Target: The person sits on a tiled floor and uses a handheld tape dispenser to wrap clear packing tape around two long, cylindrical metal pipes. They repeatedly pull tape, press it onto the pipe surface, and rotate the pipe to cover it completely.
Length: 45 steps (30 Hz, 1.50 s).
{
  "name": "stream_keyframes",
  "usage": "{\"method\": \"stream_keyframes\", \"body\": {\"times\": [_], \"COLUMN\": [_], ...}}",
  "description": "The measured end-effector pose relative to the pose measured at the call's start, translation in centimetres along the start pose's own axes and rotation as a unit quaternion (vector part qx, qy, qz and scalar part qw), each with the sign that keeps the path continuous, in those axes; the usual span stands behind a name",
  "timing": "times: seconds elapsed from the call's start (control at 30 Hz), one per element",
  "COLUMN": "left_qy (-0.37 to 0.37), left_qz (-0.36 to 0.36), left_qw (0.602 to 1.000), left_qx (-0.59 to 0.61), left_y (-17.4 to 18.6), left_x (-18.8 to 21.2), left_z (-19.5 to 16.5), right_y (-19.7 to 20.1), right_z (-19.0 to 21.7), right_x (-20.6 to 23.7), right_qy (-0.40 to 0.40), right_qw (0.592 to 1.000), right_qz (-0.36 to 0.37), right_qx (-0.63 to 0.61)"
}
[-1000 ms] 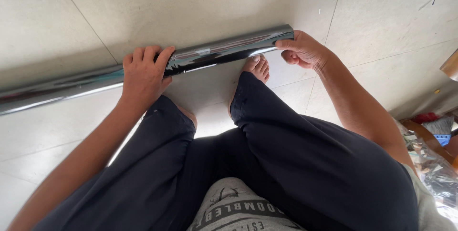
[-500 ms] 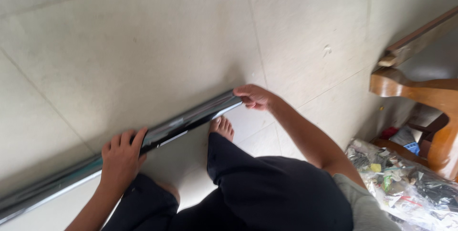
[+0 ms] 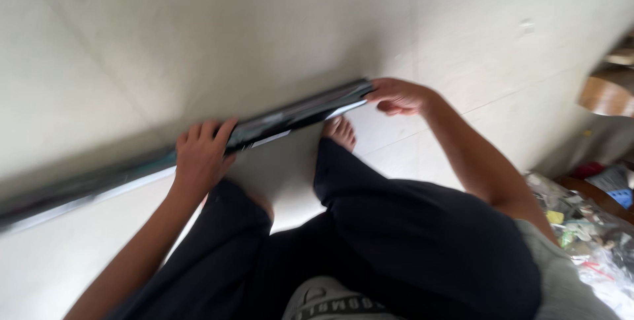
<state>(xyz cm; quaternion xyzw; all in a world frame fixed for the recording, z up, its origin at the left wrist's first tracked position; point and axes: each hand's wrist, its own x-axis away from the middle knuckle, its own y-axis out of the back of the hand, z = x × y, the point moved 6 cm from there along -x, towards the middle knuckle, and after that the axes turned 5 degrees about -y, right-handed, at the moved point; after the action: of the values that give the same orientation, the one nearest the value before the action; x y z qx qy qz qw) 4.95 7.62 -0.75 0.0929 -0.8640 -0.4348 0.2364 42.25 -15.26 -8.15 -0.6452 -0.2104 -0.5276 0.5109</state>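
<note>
A long, dark, shiny roll (image 3: 290, 116) lies across the pale tiled floor (image 3: 277, 23), slanting up toward the right. My left hand (image 3: 201, 155) rests on top of it near its middle, fingers spread over it. My right hand (image 3: 396, 97) grips the roll's right end with curled fingers. I am squatting in dark trousers, and one bare foot (image 3: 340, 133) sits just below the roll between my hands. The picture is blurred by motion.
A wooden piece of furniture (image 3: 611, 89) stands at the right edge. Below it lies a heap of clear plastic wrapping and small coloured items (image 3: 588, 241) on the floor.
The view has swung left and tilted. Both hands stay on the roll, and its right end now sits higher in view, with the furniture nearer the right edge.
</note>
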Motion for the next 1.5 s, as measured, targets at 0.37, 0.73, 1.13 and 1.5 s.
{"method": "stream_keyframes", "body": {"times": [0.37,0.73,1.13,1.5], "left_qy": [-0.014,-0.006,0.009,0.012], "left_qz": [-0.021,-0.033,-0.023,-0.012], "left_qw": [0.999,0.999,0.999,1.0], "left_qx": [-0.035,-0.018,-0.032,-0.02], "left_y": [-1.8,-3.1,-1.8,-2.8], "left_x": [0.3,1.4,1.8,1.5], "left_z": [-1.2,-0.7,-1.2,-1.4], "right_y": [-1.4,1.2,-1.4,-0.5], "right_z": [-1.7,-1.8,-2.6,-4.0], "right_x": [-1.5,-0.2,-1.4,-1.4], "right_qy": [-0.002,-0.008,-0.063,-0.039], "right_qw": [0.998,0.995,0.996,0.999], "right_qz": [0.06,-0.004,0.059,0.002], "right_qx": [-0.016,0.104,0.037,0.002]}}
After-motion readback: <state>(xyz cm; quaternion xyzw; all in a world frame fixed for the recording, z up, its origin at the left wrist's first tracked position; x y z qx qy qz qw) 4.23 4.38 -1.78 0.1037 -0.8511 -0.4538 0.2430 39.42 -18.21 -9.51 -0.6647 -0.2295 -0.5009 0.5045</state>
